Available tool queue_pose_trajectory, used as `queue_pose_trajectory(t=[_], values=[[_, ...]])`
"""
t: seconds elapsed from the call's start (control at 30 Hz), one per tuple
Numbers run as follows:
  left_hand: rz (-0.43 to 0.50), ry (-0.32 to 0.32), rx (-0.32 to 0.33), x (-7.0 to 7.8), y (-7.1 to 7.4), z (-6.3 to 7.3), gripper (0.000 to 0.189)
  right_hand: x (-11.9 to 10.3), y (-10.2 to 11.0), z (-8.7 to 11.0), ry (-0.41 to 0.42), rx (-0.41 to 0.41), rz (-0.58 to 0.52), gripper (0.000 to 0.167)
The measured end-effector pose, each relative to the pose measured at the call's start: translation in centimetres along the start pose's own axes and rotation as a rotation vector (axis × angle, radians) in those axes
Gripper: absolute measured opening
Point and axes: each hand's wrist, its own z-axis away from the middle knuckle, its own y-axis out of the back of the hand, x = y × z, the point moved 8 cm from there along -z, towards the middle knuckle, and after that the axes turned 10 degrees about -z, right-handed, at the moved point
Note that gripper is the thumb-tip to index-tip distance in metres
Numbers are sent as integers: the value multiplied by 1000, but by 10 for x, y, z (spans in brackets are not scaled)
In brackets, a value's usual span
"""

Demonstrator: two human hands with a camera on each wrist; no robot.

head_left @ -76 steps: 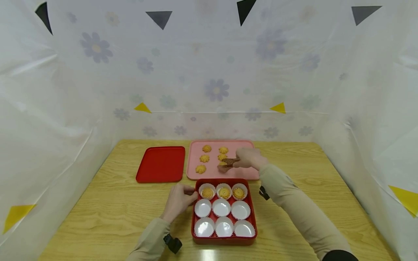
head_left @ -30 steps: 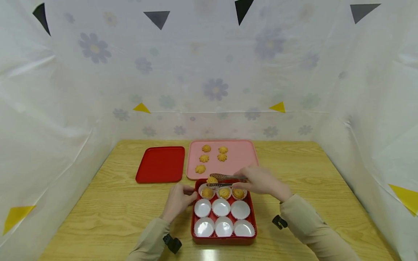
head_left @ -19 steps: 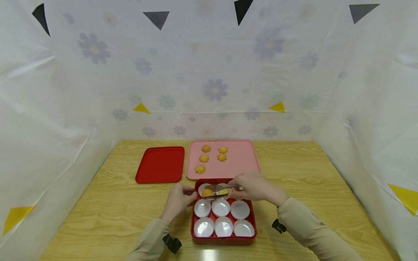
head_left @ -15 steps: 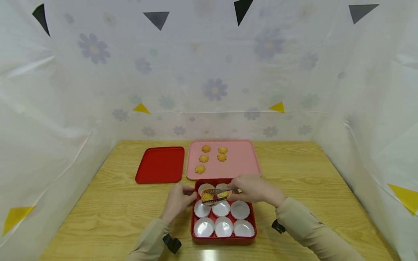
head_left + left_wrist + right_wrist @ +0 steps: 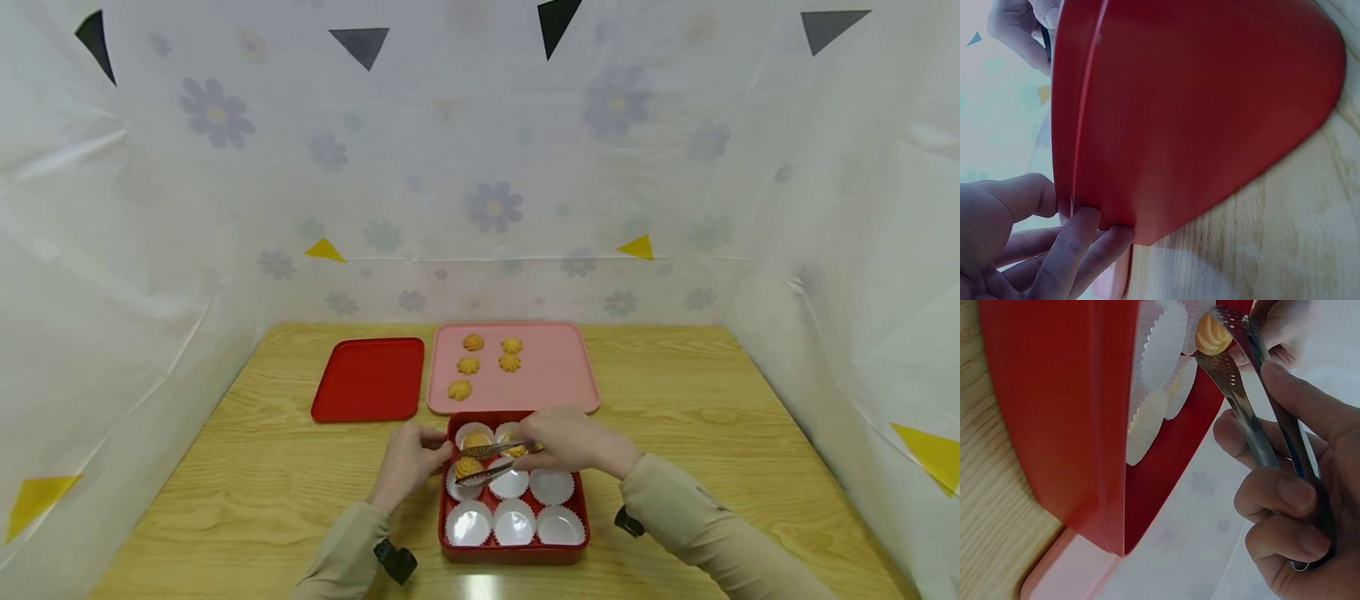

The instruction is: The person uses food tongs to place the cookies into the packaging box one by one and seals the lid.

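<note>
My right hand (image 5: 573,437) grips perforated metal tongs (image 5: 1254,406), whose tips hold a swirled piped cookie (image 5: 1212,332). In the head view that cookie overlaps the left paper cup of the middle row in a red box (image 5: 517,555). White fluted cups (image 5: 514,522) line the box in three rows. Cookies show in the back row, partly hidden by the tongs and right hand. At the box's back left corner, my left hand (image 5: 408,462) touches the outer wall; in the left wrist view its fingertips (image 5: 1088,219) lie against that wall near the rim.
Behind the box, a pink tray (image 5: 558,375) bears several cookies (image 5: 468,366) on its left half. A flat red tray or lid (image 5: 369,380) lies left of it on the wooden table (image 5: 247,500). White floral sheeting (image 5: 450,167) surrounds the table.
From the pink tray, my right hand has brought a cookie in the tongs over the box's back row, then nearer to me over the middle row. My left hand has stayed at the corner.
</note>
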Motion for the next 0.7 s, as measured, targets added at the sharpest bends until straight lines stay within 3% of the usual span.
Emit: queue_pose_trajectory(t=[0.3, 0.7], values=[[9, 1, -1, 0, 0, 0, 14, -2, -3, -4, -12, -4, 37, 26], [-1, 12, 9, -1, 0, 0, 14, 1, 2, 2, -11, 16, -13, 14]])
